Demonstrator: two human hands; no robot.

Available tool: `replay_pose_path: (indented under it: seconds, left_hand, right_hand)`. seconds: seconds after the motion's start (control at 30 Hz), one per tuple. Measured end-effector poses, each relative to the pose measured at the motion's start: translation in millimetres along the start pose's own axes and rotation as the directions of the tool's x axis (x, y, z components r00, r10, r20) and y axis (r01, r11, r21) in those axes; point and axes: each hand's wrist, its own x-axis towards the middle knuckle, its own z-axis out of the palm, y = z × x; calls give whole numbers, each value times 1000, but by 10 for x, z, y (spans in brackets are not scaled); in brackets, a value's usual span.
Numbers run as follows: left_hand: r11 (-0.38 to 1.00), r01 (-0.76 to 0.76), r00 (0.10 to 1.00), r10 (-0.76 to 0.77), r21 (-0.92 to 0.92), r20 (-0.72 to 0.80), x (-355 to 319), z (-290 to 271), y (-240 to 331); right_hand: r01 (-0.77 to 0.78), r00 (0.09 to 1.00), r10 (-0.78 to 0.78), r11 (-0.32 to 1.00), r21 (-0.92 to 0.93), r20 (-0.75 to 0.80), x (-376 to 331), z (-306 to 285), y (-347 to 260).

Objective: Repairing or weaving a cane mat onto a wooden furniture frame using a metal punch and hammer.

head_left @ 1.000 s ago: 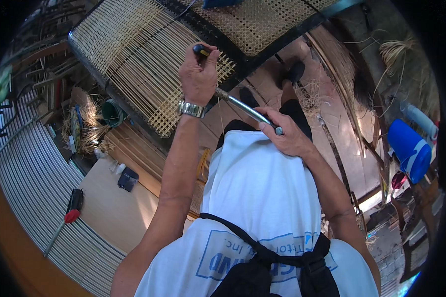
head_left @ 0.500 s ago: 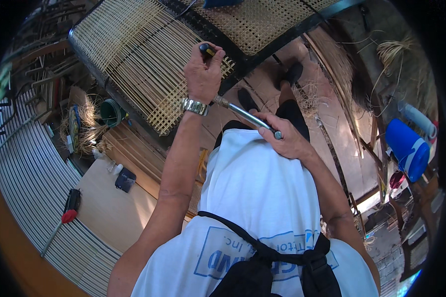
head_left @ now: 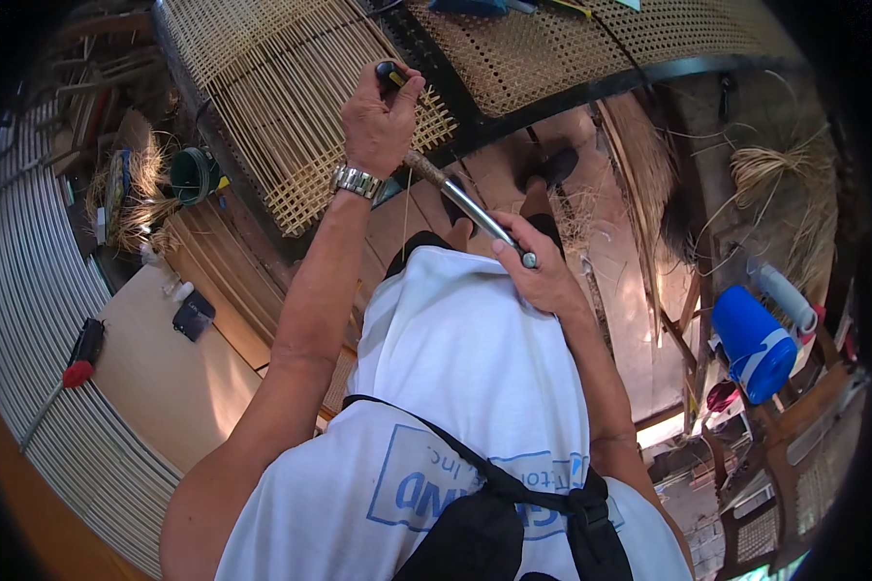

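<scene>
A tool with a black and yellow handle [head_left: 391, 74] is gripped in my left hand [head_left: 378, 131], above a panel of woven cane strands [head_left: 281, 92]. My fingers and palm hide its working end. The panel's strands run mostly one way, with crossed weaving at its upper left and near corners. A dark frame [head_left: 484, 124] borders it. In front of my shirt, my right hand [head_left: 543, 276] is closed round a shiny metal rod-shaped tool [head_left: 475, 208] with a knob at its near end. The rod slants up toward my left wrist; its brownish far end lies close beside that wrist.
Finished cane webbing [head_left: 533, 63] fills the frame's right section. A green bucket [head_left: 194, 174] and loose fibres are at left, beside wooden boards [head_left: 228, 266]. A blue container [head_left: 754, 344] stands at right, below a bundle of cane strands [head_left: 775, 169]. My feet are below the frame.
The view has shifted, so the panel sits higher and further left while the blue container sits lower. Both hands keep hold of the same tools, with little visible movement against the panel.
</scene>
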Motion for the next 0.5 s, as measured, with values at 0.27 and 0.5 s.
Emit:
replay_pose_path:
  seconds: [0.27, 0.5]
  left_hand:
    - [999, 24, 1000, -24, 27, 3, 20, 51, 74]
    - [999, -6, 1000, 7, 36, -11, -31, 169, -63]
  right_hand:
    - [-23, 1000, 23, 998, -51, -2, 157, -174, -12]
    - [-5, 1000, 4, 996, -84, -12, 235, -226, 138]
